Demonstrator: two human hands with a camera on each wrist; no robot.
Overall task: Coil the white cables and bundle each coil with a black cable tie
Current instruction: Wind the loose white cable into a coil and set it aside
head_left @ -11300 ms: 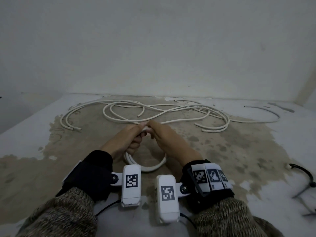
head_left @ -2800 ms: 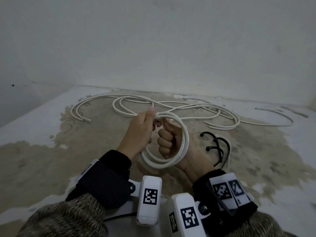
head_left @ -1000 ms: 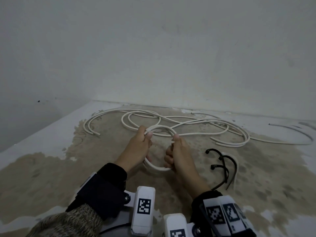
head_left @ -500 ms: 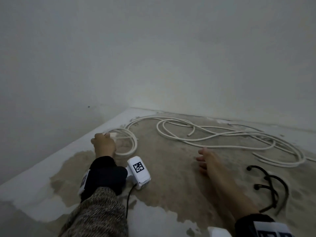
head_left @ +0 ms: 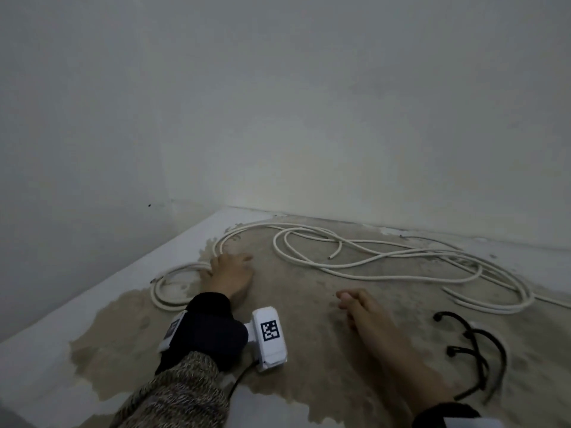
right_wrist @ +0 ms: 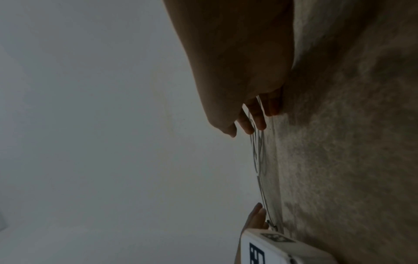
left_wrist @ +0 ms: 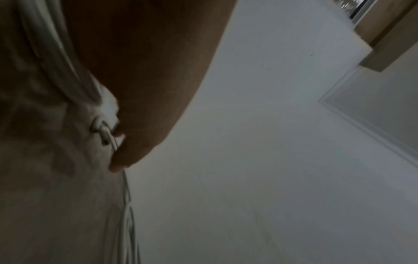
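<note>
The left hand (head_left: 230, 274) lies flat and loose beside the small white coil (head_left: 173, 287) (set aside, it seems), while the right hand (head_left: 364, 307) rests empty, with black cable ties (head_left: 477, 350) just to its right.

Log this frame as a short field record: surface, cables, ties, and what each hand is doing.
surface: worn floor with a tan patch, at a wall corner
coiled cable: small white coil lying on the floor at far left; no tie visible on it
loose cables: long white cables sprawled near the wall, uncoiled
cable ties: black cable ties lying on the floor at right, untouched
left hand: left hand flat, fingers spread, at the coil's right edge
right hand: right hand low over the floor, fingers relaxed, holding nothing
</note>
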